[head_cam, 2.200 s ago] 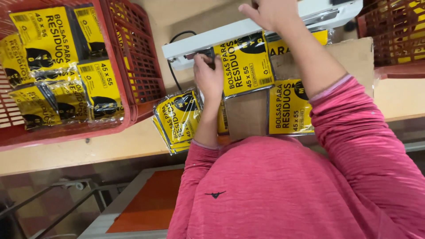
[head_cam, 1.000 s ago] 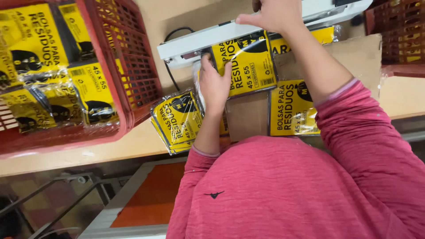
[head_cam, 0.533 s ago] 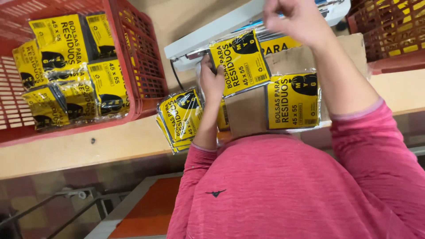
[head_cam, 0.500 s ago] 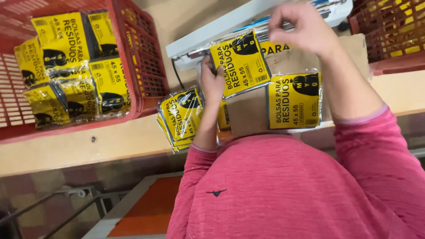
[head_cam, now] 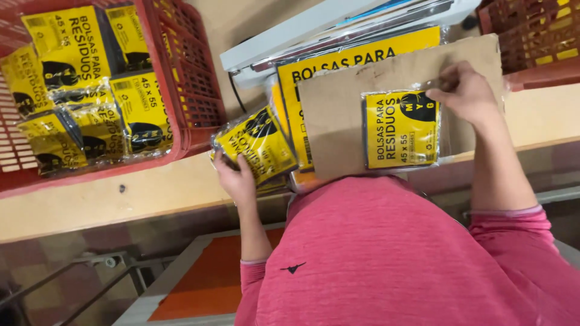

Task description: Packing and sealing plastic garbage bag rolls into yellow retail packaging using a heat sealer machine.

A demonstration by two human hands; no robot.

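Your left hand [head_cam: 237,178] grips a packet [head_cam: 257,143] at the bench edge [head_cam: 151,199], just beside the crate [head_cam: 199,90]. Your right hand [head_cam: 465,93] pinches another packet's [head_cam: 400,130] top corner on the cardboard [head_cam: 332,121].

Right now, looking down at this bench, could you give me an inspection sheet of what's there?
Surface: pale wooden bench, bare at its front edge.
Job's things: clear-wrapped yellow packet lying on a brown cardboard sheet; another yellow packet atop a small stack.
Clutter: red plastic crate holding more yellow packets; a second red crate at the far right; white sealing machine behind.
Hands: left hand grips the stack's top packet; right hand touches the corner of the packet on the cardboard.
Cables: one dark cable beside the machine.
Surroundings: tiled floor, orange mat below.
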